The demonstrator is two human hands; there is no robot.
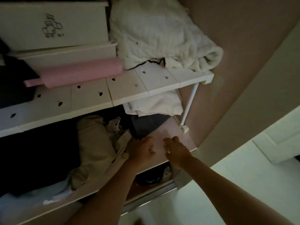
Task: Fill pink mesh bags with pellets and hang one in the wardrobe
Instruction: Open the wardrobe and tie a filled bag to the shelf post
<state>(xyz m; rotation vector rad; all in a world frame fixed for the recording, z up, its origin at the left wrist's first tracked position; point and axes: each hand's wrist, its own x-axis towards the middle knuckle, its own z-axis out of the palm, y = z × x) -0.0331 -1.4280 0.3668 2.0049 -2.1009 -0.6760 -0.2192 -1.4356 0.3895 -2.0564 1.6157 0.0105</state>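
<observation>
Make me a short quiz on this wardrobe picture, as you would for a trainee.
1. True or false: the pink roll lies on the white shelf, in front of the stacked white boxes.
2. What lies at the shelf's right end? A a folded white blanket; B a pair of shoes; C a lamp.
3. Can a pink mesh bag be seen in the left hand or the right hand?
Key: 1 true. 2 A. 3 No, none shows in this dim view.
</observation>
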